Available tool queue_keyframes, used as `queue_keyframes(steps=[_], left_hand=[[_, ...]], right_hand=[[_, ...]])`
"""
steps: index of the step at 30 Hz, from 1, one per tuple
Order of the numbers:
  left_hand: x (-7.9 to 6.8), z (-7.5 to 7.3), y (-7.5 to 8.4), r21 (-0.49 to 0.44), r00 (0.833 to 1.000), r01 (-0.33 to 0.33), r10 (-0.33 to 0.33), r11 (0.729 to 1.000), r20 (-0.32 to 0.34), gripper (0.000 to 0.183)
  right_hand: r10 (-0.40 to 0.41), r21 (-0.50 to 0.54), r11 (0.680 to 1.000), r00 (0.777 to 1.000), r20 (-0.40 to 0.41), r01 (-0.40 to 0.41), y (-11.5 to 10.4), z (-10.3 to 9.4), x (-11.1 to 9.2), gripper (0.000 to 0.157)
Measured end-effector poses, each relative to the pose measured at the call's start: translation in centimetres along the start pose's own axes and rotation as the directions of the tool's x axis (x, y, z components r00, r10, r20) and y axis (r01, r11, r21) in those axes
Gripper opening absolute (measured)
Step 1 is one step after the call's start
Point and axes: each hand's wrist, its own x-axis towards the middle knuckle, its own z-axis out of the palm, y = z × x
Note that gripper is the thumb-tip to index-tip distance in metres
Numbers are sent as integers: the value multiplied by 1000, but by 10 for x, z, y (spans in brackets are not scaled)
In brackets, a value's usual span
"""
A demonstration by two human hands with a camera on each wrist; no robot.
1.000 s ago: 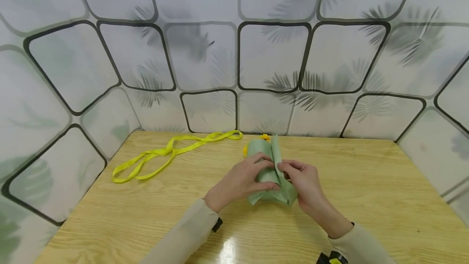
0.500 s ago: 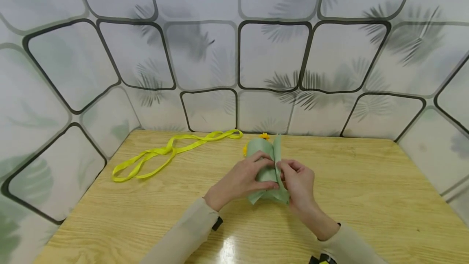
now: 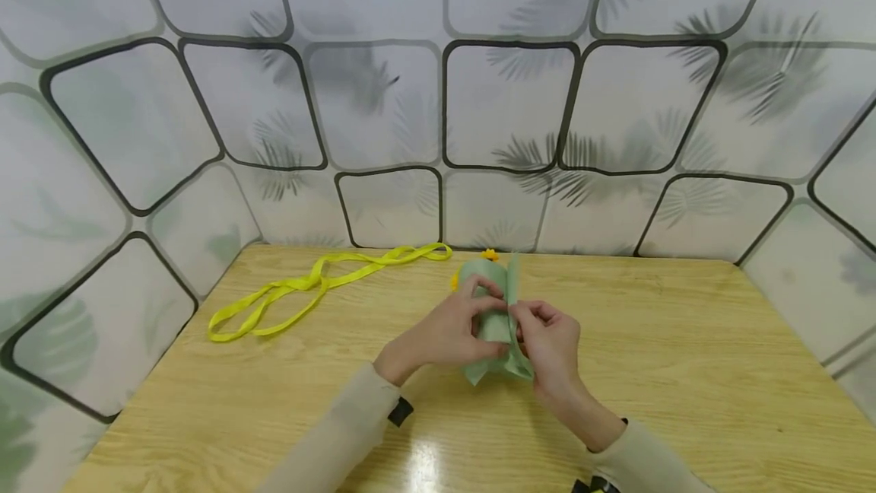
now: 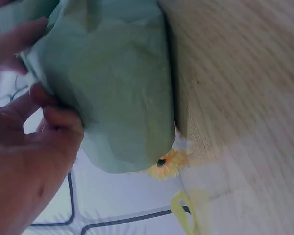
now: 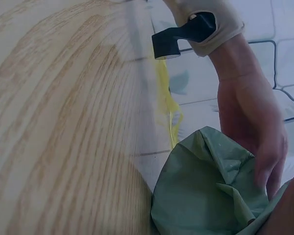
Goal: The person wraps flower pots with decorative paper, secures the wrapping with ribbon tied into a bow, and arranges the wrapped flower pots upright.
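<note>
A bundle wrapped in pale green wrapping paper (image 3: 491, 327) lies on the table, with a yellow flower (image 3: 490, 255) peeking out at its far end. In the left wrist view, the flower (image 4: 161, 164) shows a dark centre below the paper's rounded edge. My left hand (image 3: 448, 332) grips the bundle from the left, thumb near its close end and fingers curled over the top. My right hand (image 3: 554, 342) pinches the raised edge of the paper along the right side. Crumpled paper (image 5: 201, 191) fills the low part of the right wrist view. The flower stems are hidden inside.
A loose yellow ribbon (image 3: 270, 291) lies in loops on the wooden table (image 3: 684, 356), left of the bundle. A patterned wall covering (image 3: 509, 109) rises behind the table's far edge and along both sides. Dark bands sit at both sleeves.
My right hand has moved left toward the bundle, drawing the paper's right edge and near corner in closer to it. My left hand keeps its grip, nearly in place.
</note>
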Motion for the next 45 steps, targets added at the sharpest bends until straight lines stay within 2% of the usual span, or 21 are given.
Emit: queue_keyframes(steps=[1, 3, 6, 7, 9, 13, 15, 18, 24, 28, 30, 32, 35, 37, 39, 41, 44, 45], left_hand=[[0, -2, -1, -74, 999, 40, -39, 996, 6, 39], [1, -6, -2, -212, 994, 109, -110, 971, 8, 34], [5, -8, -1, -339, 977, 192, -212, 921, -23, 32], [7, -8, -1, -360, 968, 222, -250, 906, -33, 36], [11, -7, 2, -353, 947, 275, -315, 894, -61, 45], [20, -6, 8, -281, 906, 367, -409, 887, -108, 51], [24, -5, 9, -249, 896, 384, -424, 889, -130, 45], [26, -5, 7, -240, 892, 383, -425, 892, -153, 37], [26, -6, 3, -262, 895, 367, -416, 893, -162, 32], [25, -5, 1, -278, 894, 370, -421, 887, -155, 31], [24, -4, 1, -291, 893, 370, -425, 882, -150, 30], [23, -4, 0, -308, 892, 370, -428, 877, -147, 29], [23, -3, -1, -325, 895, 357, -420, 876, -148, 29], [23, -2, -3, -331, 896, 354, -419, 875, -148, 28], [23, -2, -3, -333, 895, 355, -420, 874, -147, 27], [23, -2, -3, -336, 895, 358, -423, 871, -145, 26], [23, -2, -3, -343, 893, 358, -426, 868, -147, 25], [23, -2, -2, -344, 893, 357, -426, 869, -149, 24]], right_hand=[[0, -4, 1000, 1000, 4, 0, 0, 0, 0, 13], [-5, -11, 1000, 1000, 12, 5, 0, -1, 0, 15], [-22, -32, 999, 999, 26, 23, -1, -2, 1, 17], [-29, -49, 998, 999, 35, 31, -1, -2, 1, 17], [-40, -87, 995, 998, 56, 45, -1, -2, 0, 18], [-57, -161, 984, 992, 112, 75, 0, -3, -1, 19], [-62, -170, 982, 989, 134, 84, 0, -3, -2, 19], [-61, -171, 981, 986, 158, 88, -2, -2, -3, 20], [-54, -125, 989, 977, 204, 81, -5, -11, -7, 23], [-122, -99, 983, 959, 257, 152, -2, -27, -9, 28], [-181, -99, 971, 938, 295, 219, 0, -38, -8, 30], [-252, -97, 948, 904, 345, 302, 3, -50, -5, 32], [-340, -103, 901, 834, 435, 421, 8, -68, 0, 32], [-377, -114, 863, 778, 503, 492, 12, -78, 4, 33], [-363, -132, 840, 727, 583, 526, 15, -87, 7, 39], [-304, -173, 829, 689, 658, 532, 18, -92, 8, 47], [-220, -269, 783, 654, 724, 561, 21, -92, 9, 54], [-212, -301, 751, 646, 733, 588, 22, -91, 8, 56]])
